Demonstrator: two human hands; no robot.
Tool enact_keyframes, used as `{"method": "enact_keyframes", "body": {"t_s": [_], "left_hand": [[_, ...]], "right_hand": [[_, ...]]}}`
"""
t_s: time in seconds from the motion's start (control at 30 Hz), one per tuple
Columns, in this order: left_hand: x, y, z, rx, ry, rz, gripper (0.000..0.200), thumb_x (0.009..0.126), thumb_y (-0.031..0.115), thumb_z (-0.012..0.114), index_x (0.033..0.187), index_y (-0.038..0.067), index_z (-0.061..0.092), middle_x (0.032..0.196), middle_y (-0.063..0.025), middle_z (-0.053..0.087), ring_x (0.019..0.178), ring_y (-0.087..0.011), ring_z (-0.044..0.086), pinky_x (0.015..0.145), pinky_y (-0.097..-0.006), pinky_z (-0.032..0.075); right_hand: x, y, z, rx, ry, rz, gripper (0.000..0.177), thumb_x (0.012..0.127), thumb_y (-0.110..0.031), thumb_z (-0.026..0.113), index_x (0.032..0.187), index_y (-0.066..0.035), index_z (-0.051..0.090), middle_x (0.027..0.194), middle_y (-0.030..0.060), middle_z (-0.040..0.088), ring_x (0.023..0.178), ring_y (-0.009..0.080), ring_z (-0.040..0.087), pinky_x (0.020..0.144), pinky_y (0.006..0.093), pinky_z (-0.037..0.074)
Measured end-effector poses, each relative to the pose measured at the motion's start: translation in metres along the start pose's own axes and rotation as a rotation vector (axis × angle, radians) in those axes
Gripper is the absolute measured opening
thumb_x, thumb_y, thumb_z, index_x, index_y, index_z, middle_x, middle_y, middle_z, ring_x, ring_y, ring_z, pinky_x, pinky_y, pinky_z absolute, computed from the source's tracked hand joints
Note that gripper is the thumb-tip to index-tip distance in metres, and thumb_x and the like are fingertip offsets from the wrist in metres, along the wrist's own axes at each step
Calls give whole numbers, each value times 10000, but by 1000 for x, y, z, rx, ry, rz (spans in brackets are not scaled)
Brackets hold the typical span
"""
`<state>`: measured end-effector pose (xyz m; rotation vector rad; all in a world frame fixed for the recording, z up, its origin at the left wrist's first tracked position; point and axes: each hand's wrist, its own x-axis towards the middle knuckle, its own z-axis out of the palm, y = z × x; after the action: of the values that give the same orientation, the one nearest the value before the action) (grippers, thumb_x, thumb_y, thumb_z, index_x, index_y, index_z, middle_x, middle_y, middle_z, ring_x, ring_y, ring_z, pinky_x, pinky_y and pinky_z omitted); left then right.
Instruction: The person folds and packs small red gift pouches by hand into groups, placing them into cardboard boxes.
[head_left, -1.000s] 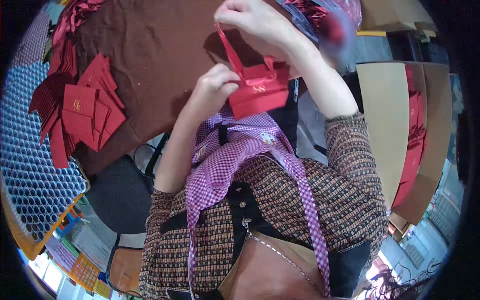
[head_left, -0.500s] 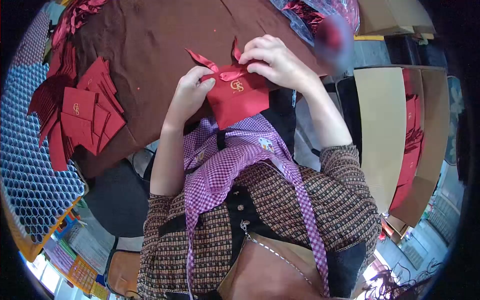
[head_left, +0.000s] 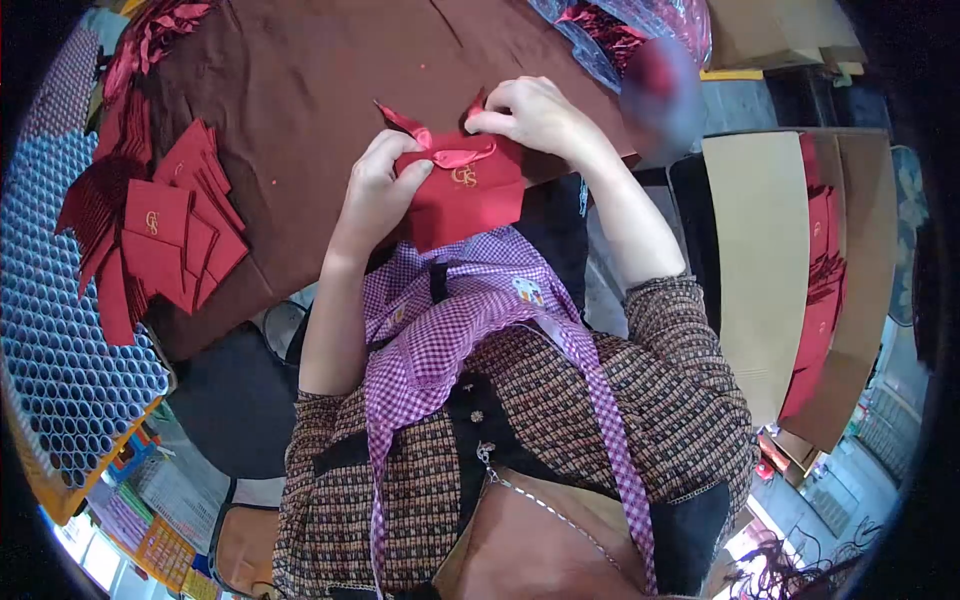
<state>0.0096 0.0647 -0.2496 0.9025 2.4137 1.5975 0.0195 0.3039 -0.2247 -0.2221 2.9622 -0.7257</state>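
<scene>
A flat red pouch (head_left: 466, 205) with a gold monogram is held up over the table's front edge. Pink-red satin ribbon (head_left: 463, 157) runs across its upper part, and ribbon ends stick up beyond the top edge. My left hand (head_left: 385, 180) grips the pouch at its upper left, thumb on the front face. At the upper right, my right hand (head_left: 530, 117) is closed in a pinch on a ribbon end (head_left: 476, 101) that stands up from the pouch.
Stacked and fanned red pouches (head_left: 160, 225) lie at the table's left, with ribbons (head_left: 150, 45) behind them. A plastic bag (head_left: 590, 45) of red pieces sits at the back right. An open carton (head_left: 755, 270) holding red pouches stands to the right.
The pouch has shifted slightly left and up. My right hand has moved a little left, its fingers now closed around the ribbon end; my left hand keeps its grip.
</scene>
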Motion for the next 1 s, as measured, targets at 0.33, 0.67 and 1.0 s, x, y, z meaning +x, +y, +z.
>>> {"method": "enact_keyframes", "body": {"t_s": [0.33, 0.67, 1.0], "left_hand": [[1, -9, -10, -449, -84, -407, 131, 868, 53, 592, 979, -16, 594, 859, -7, 612, 753, -62, 559, 708, -218, 462], [3, -2, -15, -574, -21, -445, 142, 867, 34, 596, 1000, -13, 582, 850, -18, 605, 736, -51, 547, 673, -201, 453], [5, 2, -21, -91, 46, -92, 169, 832, 38, 640, 991, 3, 596, 790, 22, 539, 690, -43, 456, 621, -184, 390]], "right_hand": [[-4, 5, 12, 1389, 280, 199, 135, 862, -143, 641, 911, -18, 656, 850, 22, 655, 767, 88, 592, 737, 233, 471], [-9, 7, 32, 1366, 426, 311, 128, 887, -106, 599, 965, -28, 663, 848, -3, 643, 761, 59, 574, 701, 210, 453], [-17, -24, 2, 189, 746, -89, 196, 790, -10, 643, 985, -34, 645, 999, 89, 619, 917, 196, 587, 747, 283, 493]]}}
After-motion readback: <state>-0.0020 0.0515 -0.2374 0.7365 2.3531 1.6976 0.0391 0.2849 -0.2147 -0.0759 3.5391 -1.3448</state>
